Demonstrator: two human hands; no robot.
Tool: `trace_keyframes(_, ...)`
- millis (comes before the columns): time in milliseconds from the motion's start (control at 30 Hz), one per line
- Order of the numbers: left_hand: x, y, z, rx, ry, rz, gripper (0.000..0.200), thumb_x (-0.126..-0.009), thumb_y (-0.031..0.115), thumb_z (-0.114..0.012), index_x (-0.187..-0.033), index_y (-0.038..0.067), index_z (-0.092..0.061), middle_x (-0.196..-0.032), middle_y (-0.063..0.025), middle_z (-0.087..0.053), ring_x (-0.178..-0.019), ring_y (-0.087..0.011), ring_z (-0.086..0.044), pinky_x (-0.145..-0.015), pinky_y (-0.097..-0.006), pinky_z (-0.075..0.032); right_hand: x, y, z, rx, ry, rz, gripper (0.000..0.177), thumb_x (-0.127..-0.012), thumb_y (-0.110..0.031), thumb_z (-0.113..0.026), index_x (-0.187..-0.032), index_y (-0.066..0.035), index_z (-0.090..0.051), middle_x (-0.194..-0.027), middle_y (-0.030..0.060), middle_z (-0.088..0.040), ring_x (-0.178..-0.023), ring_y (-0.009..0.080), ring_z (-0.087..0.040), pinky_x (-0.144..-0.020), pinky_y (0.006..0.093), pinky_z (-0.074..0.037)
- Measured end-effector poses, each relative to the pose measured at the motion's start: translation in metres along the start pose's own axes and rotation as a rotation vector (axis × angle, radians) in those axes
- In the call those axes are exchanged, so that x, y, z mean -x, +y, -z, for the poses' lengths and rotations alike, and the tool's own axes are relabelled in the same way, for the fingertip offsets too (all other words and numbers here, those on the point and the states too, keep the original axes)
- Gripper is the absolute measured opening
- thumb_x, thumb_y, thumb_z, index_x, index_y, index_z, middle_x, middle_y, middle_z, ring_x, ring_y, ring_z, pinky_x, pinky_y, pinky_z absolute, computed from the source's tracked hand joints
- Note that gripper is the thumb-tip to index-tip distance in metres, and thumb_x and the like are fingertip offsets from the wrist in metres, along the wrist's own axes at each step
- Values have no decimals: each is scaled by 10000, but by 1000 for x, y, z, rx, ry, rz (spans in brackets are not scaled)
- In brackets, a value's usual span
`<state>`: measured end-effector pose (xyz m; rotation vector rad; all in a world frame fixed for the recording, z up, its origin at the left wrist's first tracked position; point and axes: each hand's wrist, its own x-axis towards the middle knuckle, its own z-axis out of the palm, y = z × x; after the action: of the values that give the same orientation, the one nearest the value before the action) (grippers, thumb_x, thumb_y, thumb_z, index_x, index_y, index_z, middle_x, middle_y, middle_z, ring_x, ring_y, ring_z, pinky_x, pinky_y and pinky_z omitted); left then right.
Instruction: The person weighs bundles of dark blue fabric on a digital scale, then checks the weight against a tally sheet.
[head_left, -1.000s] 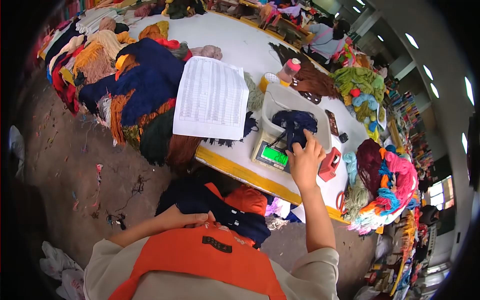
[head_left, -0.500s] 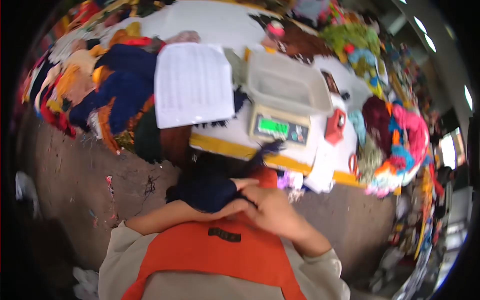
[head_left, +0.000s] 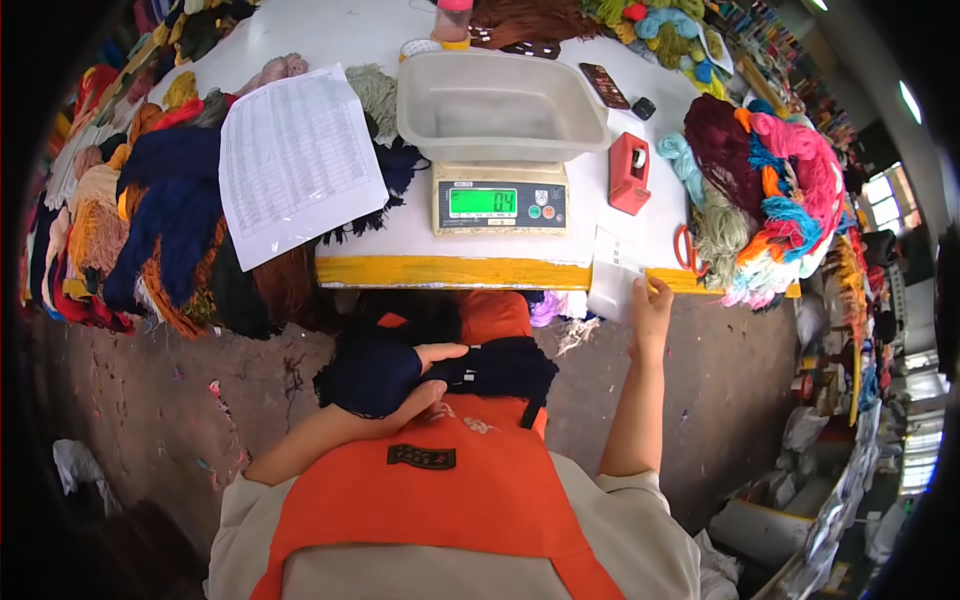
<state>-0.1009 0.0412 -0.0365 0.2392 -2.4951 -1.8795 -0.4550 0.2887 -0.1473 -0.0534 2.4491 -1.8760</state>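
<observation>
My left hand [head_left: 425, 378] is closed around a bundle of navy yarn [head_left: 372, 372] in front of my orange apron. Part of the navy yarn reaches past my fingers to the right, with small white tags on it. At the table's front edge, my right hand [head_left: 652, 302] pinches the right side of a white label sheet [head_left: 612, 285] that hangs partly over the edge. A few small printed labels show on the sheet. Just left of it stands a digital scale [head_left: 500, 205] with a lit green display, bearing a translucent plastic tub [head_left: 500, 143].
A printed paper list [head_left: 295, 160] lies over heaps of coloured yarn [head_left: 165, 190] on the left. To the right are a red tape dispenser [head_left: 629, 175], red-handled scissors [head_left: 688, 250], a phone [head_left: 604, 86] and a pile of bright yarn [head_left: 790, 190].
My right hand has left the navy yarn and moved right to the label sheet. My left hand keeps the yarn. The view has shifted and is sharper.
</observation>
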Motion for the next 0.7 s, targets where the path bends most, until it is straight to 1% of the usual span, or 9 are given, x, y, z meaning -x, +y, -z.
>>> trace_keyframes(33, -1, 3, 0, -5, 0, -1, 414, -960, 62, -551, -1372, 29, -524, -703, -52, -638, -648, -114, -647, -611, -255, -487, 5, -20, -2, 88, -7, -8, 421, -895, -134, -703, -1246, -7, -510, -887, 48, -592, -791, 99, -528, -706, 270, -449)
trace_keyframes(200, -4, 6, 0, -24, -3, -3, 377, -963, 34, -536, -1340, 19, -541, -698, -38, -632, -651, -106, -652, -609, -263, -495, -30, -30, -2, 98, -74, 159, 447, -884, -59, -673, -1300, -52, -511, -911, 48, -607, -780, 97, -540, -652, 260, -443)
trace_keyframes(267, -4, 7, 2, -20, -13, 8, 386, -962, 13, -520, -1348, 16, -526, -703, -40, -616, -654, -105, -620, -629, -260, -491, -44, -32, -1, 132, -206, 118, 459, -873, -17, -668, -1310, -29, -530, -959, 52, -608, -817, 108, -567, -699, 252, -465)
trace_keyframes(300, -3, 8, 2, -9, -23, 27, 395, -961, -8, -504, -1356, 13, -512, -708, -42, -599, -657, -103, -588, -648, -257, -487, -45, -36, -2, 92, -226, 127, 462, -852, 15, -665, -1294, -21, -536, -896, 25, -604, -770, 101, -550, -668, 264, -455)
trace_keyframes(400, -3, 9, 2, 39, 17, 20, 369, -960, -8, -513, -1327, 9, -537, -705, -38, -598, -645, -102, -583, -638, -256, -483, -45, -43, -2, -52, -278, 27, 446, -848, 31, -650, -1281, -4, -549, -892, 11, -597, -766, 100, -547, -677, 246, -452)
trace_keyframes(500, -3, 10, 1, 53, 20, 35, 351, -960, -8, -516, -1309, 5, -552, -704, -38, -598, -642, -103, -583, -633, -254, -482, -52, -37, 3, -51, -295, -18, 453, -849, 44, -627, -1293, 10, -538, -918, 16, -611, -774, 92, -552, -674, 231, -442)
trace_keyframes(567, -4, 9, 0, 80, 18, 47, 340, -961, -8, -517, -1298, 3, -561, -703, -38, -598, -640, -103, -584, -630, -253, -481, -55, -28, 5, 36, -296, 29, 446, -865, 32, -617, -1303, 16, -532, -925, 15, -615, -784, 83, -554, -672, 221, -433)
trace_keyframes(633, -5, 7, 1, 14, -6, 6, 328, -976, 20, -536, -1303, 25, -565, -716, -22, -595, -653, -84, -596, -638, -242, -490, -55, -28, 3, -30, -294, 51, 453, -867, -12, -647, -1308, -8, -542, -859, -19, -593, -736, 65, -531, -608, 211, -399)
trace_keyframes(700, -5, 4, -1, 27, 4, 5, 323, -977, 23, -537, -1298, 27, -570, -717, -20, -595, -654, -83, -596, -633, -242, -485, -57, -32, 4, -103, -280, -26, 419, -882, -17, -644, -1290, 1, -554, -892, -5, -602, -764, 71, -532, -646, 210, -409)
